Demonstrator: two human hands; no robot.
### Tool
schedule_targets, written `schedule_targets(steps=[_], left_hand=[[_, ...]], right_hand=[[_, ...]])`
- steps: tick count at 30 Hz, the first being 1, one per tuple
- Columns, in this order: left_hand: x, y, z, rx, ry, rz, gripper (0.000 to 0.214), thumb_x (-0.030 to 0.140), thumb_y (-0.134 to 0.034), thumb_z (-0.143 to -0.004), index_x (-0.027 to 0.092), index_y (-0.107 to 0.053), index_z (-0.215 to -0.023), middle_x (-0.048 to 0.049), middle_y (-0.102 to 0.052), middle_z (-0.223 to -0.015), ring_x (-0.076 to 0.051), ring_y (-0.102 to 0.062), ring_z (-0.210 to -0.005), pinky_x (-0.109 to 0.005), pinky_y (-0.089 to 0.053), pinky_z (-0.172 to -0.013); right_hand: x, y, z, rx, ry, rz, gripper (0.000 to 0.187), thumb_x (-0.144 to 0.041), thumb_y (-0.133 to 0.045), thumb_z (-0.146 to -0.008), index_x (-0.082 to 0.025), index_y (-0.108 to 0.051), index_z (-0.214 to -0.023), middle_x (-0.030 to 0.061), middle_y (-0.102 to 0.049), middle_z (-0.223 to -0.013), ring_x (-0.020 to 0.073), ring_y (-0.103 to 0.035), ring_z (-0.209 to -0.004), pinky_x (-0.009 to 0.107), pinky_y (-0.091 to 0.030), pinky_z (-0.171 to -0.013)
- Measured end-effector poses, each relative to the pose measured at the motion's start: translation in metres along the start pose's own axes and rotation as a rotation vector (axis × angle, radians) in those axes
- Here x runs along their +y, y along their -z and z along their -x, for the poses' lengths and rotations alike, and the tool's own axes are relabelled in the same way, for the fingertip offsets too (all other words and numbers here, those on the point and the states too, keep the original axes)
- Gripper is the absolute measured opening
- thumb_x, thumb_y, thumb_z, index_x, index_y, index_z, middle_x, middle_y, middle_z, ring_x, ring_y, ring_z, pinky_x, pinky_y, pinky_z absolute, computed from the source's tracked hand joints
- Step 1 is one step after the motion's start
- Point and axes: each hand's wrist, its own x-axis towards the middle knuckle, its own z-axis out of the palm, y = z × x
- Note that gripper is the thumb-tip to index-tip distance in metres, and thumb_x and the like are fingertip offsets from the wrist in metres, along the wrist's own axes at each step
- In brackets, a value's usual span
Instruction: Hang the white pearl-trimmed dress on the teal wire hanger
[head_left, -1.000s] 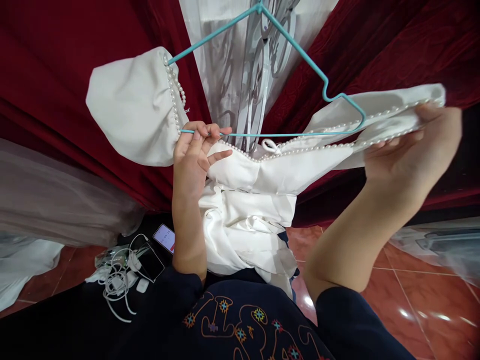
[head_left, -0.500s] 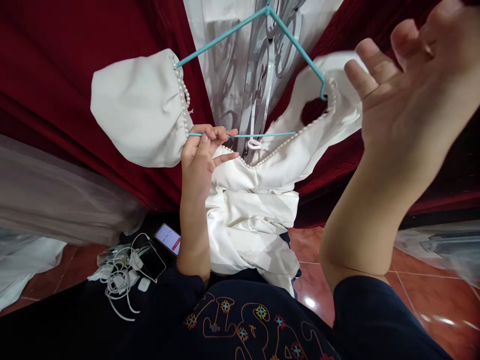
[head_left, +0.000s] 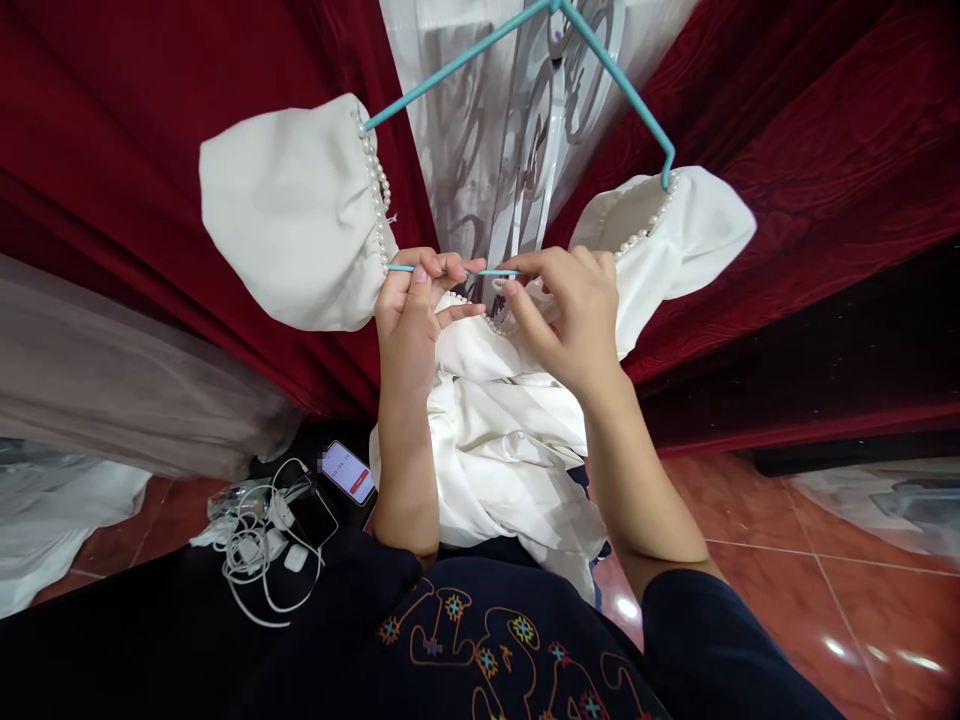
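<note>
A white dress (head_left: 499, 425) with pearl beads along its neckline hangs on a light-blue clothes hanger (head_left: 457, 62) in front of me. My left hand (head_left: 412, 305) is closed on the hanger's thin lower bar beside the left puffed sleeve (head_left: 289, 215), with some fingers stretched out. At the bar's right part, my right hand (head_left: 574, 305) curls its thumb and index finger around it, close to a small white loop. The hanger's right end sits inside the pearl edge of the right sleeve (head_left: 705, 230). My right hand hides part of the neckline.
Dark red curtains (head_left: 810, 200) hang on both sides of a pale ornamented panel (head_left: 536, 160). At lower left, a lit phone (head_left: 350, 473), tangled white cables (head_left: 251, 555) and a white earbud case (head_left: 295, 557) lie on a black surface. Red tiles (head_left: 847, 600) cover the floor.
My right hand has come down from the upper right to the hanger's lower bar. The right sleeve now sits upright around the hanger's end. My left hand keeps its hold.
</note>
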Motion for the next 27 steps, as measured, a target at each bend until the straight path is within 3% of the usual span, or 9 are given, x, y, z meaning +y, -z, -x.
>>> schedule_targets(steps=[5, 8, 13, 14, 16, 19, 21, 24, 27], left_hand=[[0.003, 0.002, 0.012, -0.054, 0.076, -0.046, 0.030, 0.052, -0.055, -0.104, 0.024, -0.061, -0.113, -0.0090, -0.073, -0.123, -0.026, -0.072, -0.122, -0.033, -0.064, -0.090], [0.016, 0.002, 0.029, 0.011, 0.042, -0.170, 0.033, 0.050, -0.053, -0.106, 0.026, -0.068, -0.124, -0.0085, -0.072, -0.132, -0.025, -0.072, -0.122, -0.039, -0.060, -0.103], [0.048, -0.007, 0.034, 0.345, -0.383, -0.422, 0.011, 0.030, -0.067, -0.102, 0.025, -0.075, -0.098, 0.0000, -0.074, -0.096, -0.017, -0.073, -0.093, -0.034, -0.062, -0.090], [0.052, -0.007, 0.028, 0.383, -0.499, -0.477, 0.003, 0.025, -0.071, -0.098, 0.025, -0.075, -0.099, 0.0000, -0.073, -0.100, -0.018, -0.071, -0.100, -0.036, -0.060, -0.097], [0.055, -0.005, 0.008, 0.362, -0.672, -0.669, 0.030, 0.016, -0.084, -0.085, 0.025, -0.073, -0.111, -0.0011, -0.068, -0.123, -0.022, -0.060, -0.129, -0.042, -0.045, -0.123], [0.049, 0.006, -0.026, 0.272, -0.740, -0.958, 0.064, -0.005, -0.084, -0.071, 0.024, -0.070, -0.126, 0.0014, -0.055, -0.150, -0.023, -0.030, -0.156, -0.041, -0.010, -0.140], [0.046, 0.017, -0.046, 0.256, -0.738, -0.938, 0.052, -0.015, -0.065, -0.080, 0.022, -0.073, -0.116, 0.0034, -0.065, -0.138, -0.019, -0.040, -0.149, -0.037, -0.018, -0.137], [0.053, 0.039, -0.067, 0.265, -0.763, -0.792, 0.054, -0.022, -0.035, -0.087, 0.015, -0.074, -0.093, 0.0033, -0.073, -0.098, -0.011, -0.065, -0.108, -0.031, -0.048, -0.111], [0.068, 0.066, -0.076, 0.421, -0.821, -0.821, 0.052, -0.023, -0.033, -0.085, 0.013, -0.070, -0.082, 0.0026, -0.070, -0.083, -0.010, -0.066, -0.089, -0.030, -0.054, -0.093]], right_hand=[[0.003, 0.002, 0.004, 0.088, -0.026, -0.032, 0.029, -0.046, -0.049, -0.105, -0.029, -0.072, -0.108, 0.0016, -0.076, -0.106, 0.0189, -0.059, -0.088, 0.042, -0.037, -0.093], [0.004, 0.004, 0.001, 0.107, -0.044, -0.054, 0.028, -0.047, -0.052, -0.104, -0.029, -0.073, -0.101, 0.0009, -0.076, -0.099, 0.0188, -0.059, -0.086, 0.042, -0.038, -0.093], [0.003, 0.005, -0.001, 0.119, -0.058, -0.055, 0.028, -0.048, -0.056, -0.102, -0.028, -0.074, -0.097, 0.0016, -0.075, -0.093, 0.0187, -0.058, -0.082, 0.042, -0.039, -0.091], [0.002, 0.006, -0.001, 0.114, -0.062, -0.050, 0.029, -0.048, -0.055, -0.102, -0.028, -0.074, -0.096, 0.0021, -0.074, -0.091, 0.0189, -0.058, -0.082, 0.042, -0.039, -0.091], [0.003, 0.007, -0.002, 0.101, -0.071, -0.044, 0.031, -0.050, -0.054, -0.102, -0.027, -0.074, -0.095, 0.0028, -0.074, -0.090, 0.0196, -0.058, -0.083, 0.043, -0.039, -0.092], [0.005, 0.010, -0.003, 0.089, -0.070, -0.036, 0.029, -0.050, -0.055, -0.101, -0.028, -0.073, -0.095, 0.0029, -0.073, -0.090, 0.0199, -0.057, -0.082, 0.043, -0.040, -0.091], [0.007, 0.012, -0.004, 0.081, -0.059, -0.023, 0.026, -0.048, -0.057, -0.100, -0.028, -0.073, -0.096, 0.0028, -0.073, -0.090, 0.0199, -0.056, -0.082, 0.043, -0.040, -0.091], [0.009, 0.017, -0.007, 0.063, -0.052, -0.007, 0.024, -0.046, -0.059, -0.099, -0.027, -0.074, -0.097, 0.0032, -0.070, -0.085, 0.0202, -0.056, -0.081, 0.043, -0.040, -0.090], [0.010, 0.020, -0.009, 0.053, -0.051, 0.006, 0.023, -0.045, -0.061, -0.098, -0.027, -0.075, -0.096, 0.0029, -0.067, -0.080, 0.0199, -0.057, -0.080, 0.042, -0.041, -0.088]])
